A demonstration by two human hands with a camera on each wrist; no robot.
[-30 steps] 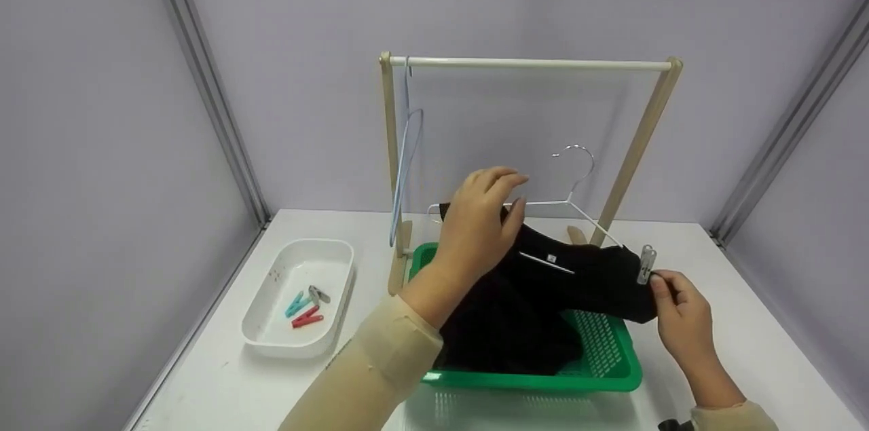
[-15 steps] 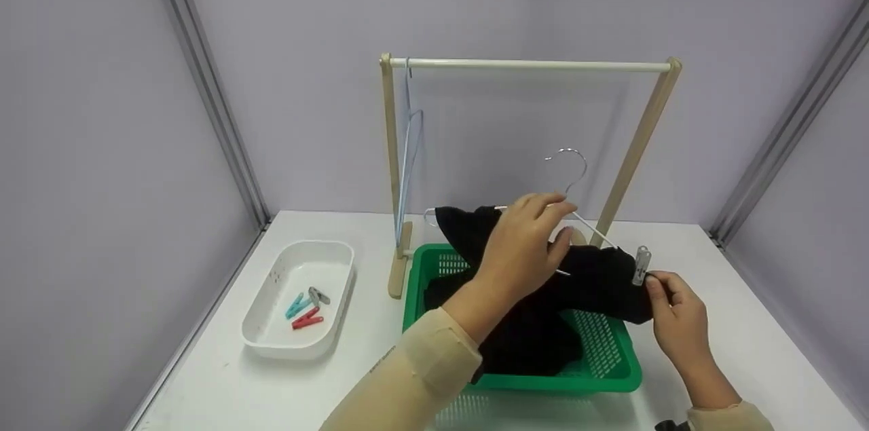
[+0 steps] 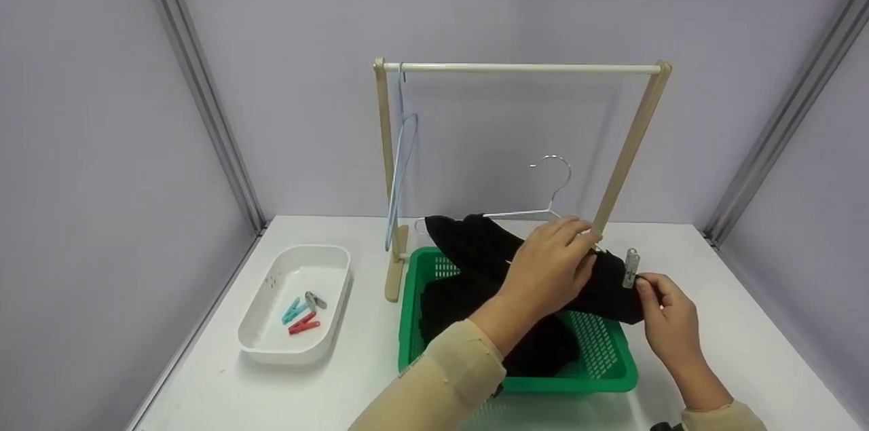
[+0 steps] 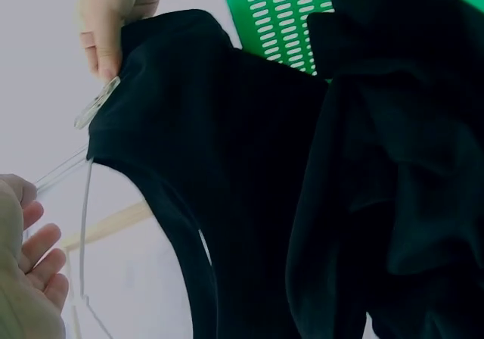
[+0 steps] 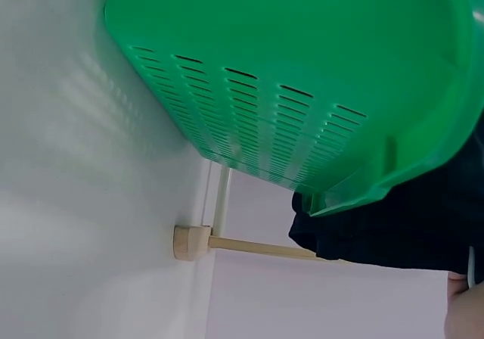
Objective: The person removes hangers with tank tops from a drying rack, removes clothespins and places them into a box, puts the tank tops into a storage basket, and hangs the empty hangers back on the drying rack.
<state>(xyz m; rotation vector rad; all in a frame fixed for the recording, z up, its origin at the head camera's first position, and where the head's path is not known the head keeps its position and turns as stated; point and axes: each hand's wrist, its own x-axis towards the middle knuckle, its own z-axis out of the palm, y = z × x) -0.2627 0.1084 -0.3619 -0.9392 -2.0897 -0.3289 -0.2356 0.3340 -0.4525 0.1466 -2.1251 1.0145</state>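
A black garment [image 3: 468, 244] hangs on a white wire hanger [image 3: 516, 214] with a metal hook, its lower part bunched in a green basket [image 3: 570, 385]. My right hand [image 3: 672, 322] pinches the garment's right shoulder edge between thumb and fingers. Just above that grip, a greyish clear clothespin [image 3: 631, 268] is clipped to the shoulder; the left wrist view also shows this clothespin [image 4: 97, 104]. My left hand [image 3: 550, 271] is over the garment near the hanger's right arm, covering part of both. Its fingers [image 4: 44, 256] are relaxed and loosely bent, holding nothing.
Behind the basket stands a rack with wooden legs and a white rod [image 3: 523, 68]. A light blue hanger [image 3: 394, 193] hangs at the rod's left end. To the left, a white tray [image 3: 292, 355] holds turquoise [image 3: 294, 311], grey [image 3: 315, 301] and red [image 3: 303, 324] clothespins.
My left hand has moved right and down from the garment's left shoulder toward its right one. The hanger's hook has dropped slightly leftward. My right hand keeps its pinch, shifting slightly left.
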